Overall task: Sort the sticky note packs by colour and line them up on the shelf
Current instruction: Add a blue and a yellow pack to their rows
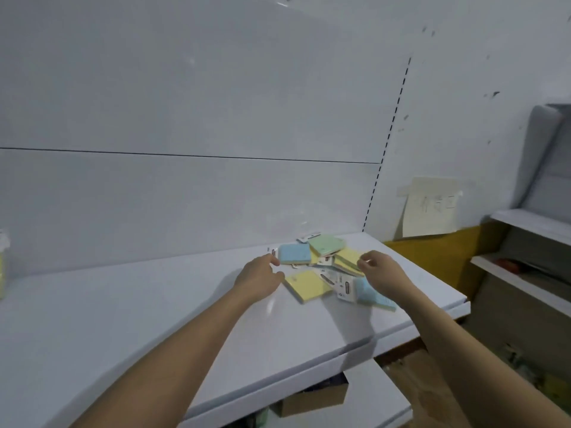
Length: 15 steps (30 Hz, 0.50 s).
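A loose pile of sticky note packs lies at the right end of the white shelf (148, 319). It includes a blue pack (294, 254), a green pack (327, 245), a yellow pack (307, 285) at the front, another yellow pack (347, 257) on the right and a second blue pack (367, 293) partly under my right wrist. My left hand (258, 278) reaches the blue pack's left edge, with fingertips at it and the thumb spread toward the front yellow pack. My right hand (381, 268) hovers at the right yellow pack's edge with fingers loosely curled.
A wrapped yellow item (3, 267) stands at the shelf's far left edge. A paper note (429, 208) is taped to the wall right of the shelf. A cardboard box (312, 396) sits on the level below. More shelving (525, 242) stands to the right.
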Each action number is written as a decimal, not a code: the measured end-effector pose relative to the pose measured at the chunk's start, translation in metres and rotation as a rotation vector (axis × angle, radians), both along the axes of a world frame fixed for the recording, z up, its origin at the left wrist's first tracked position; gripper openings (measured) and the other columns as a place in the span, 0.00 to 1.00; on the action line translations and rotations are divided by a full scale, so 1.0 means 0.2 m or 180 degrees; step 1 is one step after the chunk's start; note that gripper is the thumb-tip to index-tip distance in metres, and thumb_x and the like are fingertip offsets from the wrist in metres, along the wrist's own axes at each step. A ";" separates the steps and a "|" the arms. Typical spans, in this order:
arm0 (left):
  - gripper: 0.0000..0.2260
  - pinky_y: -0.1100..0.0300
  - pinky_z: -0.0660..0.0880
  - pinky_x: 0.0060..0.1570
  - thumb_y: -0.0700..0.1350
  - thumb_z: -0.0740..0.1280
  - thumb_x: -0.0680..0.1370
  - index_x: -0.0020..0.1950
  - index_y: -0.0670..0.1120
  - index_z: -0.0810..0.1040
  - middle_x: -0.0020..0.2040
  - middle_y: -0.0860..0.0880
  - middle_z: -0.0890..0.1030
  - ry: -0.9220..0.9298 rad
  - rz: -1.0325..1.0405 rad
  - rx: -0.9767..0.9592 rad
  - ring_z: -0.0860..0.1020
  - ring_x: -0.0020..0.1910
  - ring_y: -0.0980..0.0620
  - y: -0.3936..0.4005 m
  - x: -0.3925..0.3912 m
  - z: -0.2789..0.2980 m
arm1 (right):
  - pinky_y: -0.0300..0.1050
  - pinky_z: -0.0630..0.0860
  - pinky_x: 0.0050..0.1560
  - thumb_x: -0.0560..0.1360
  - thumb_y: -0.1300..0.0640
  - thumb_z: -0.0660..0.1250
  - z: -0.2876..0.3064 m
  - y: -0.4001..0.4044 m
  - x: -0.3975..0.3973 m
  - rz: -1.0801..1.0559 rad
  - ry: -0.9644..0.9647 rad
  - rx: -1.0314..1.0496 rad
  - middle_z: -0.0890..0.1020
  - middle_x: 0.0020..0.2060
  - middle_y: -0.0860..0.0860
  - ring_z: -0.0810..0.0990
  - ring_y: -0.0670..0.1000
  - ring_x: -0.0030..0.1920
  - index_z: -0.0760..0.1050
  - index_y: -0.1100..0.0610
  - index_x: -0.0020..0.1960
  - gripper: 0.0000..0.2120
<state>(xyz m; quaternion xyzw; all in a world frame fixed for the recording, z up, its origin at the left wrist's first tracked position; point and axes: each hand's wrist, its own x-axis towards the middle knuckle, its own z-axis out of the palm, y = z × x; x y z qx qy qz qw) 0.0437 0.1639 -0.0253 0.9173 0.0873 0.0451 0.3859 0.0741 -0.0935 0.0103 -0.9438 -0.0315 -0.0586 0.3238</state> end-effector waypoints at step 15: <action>0.36 0.50 0.65 0.57 0.72 0.62 0.68 0.67 0.50 0.71 0.65 0.44 0.68 0.0599 0.1342 0.1184 0.63 0.65 0.42 -0.24 0.51 -0.09 | 0.48 0.73 0.55 0.72 0.45 0.71 -0.13 -0.22 0.73 0.0511 0.0652 -0.0246 0.78 0.59 0.58 0.76 0.58 0.58 0.71 0.63 0.64 0.29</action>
